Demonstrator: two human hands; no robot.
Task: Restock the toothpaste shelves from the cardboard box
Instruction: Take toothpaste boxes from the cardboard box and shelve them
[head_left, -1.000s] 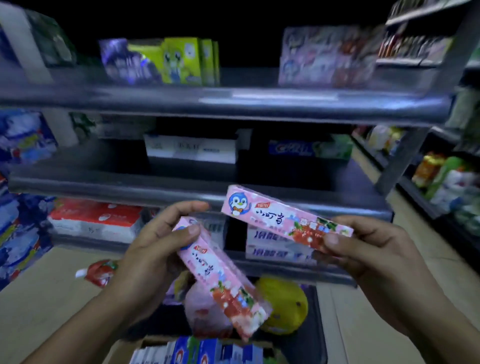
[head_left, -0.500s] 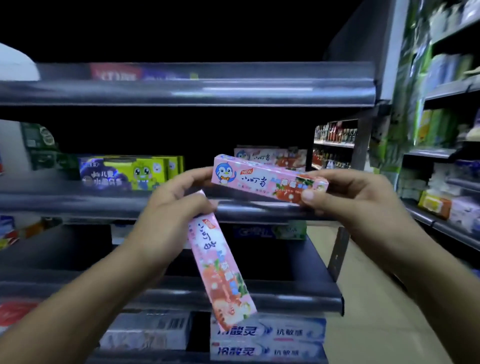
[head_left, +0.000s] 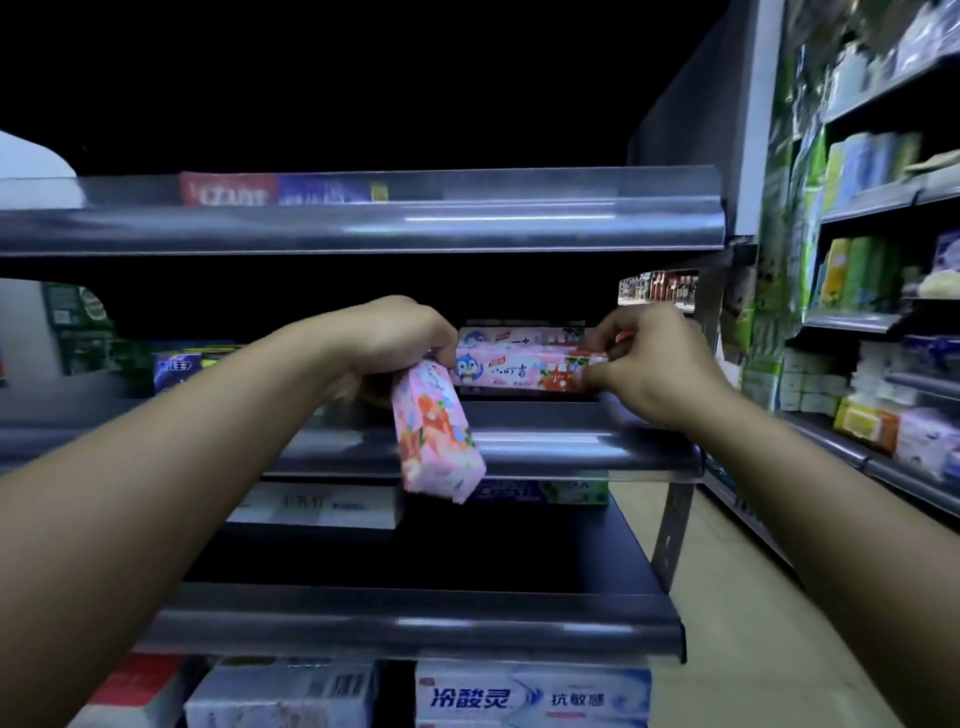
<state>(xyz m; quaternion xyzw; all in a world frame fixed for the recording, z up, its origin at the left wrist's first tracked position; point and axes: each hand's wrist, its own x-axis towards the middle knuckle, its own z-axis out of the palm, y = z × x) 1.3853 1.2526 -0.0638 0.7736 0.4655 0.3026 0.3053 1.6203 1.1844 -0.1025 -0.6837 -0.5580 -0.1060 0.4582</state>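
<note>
Pink toothpaste box (head_left: 524, 371) has gone from mid-air half a second ago onto the middle shelf (head_left: 571, 449), lying lengthwise in front of a matching box (head_left: 524, 335); your right hand (head_left: 660, 369) pinches its right end. Your left hand (head_left: 400, 338) has moved in too, gripping a second pink box (head_left: 436, 436) that hangs over the shelf lip
</note>
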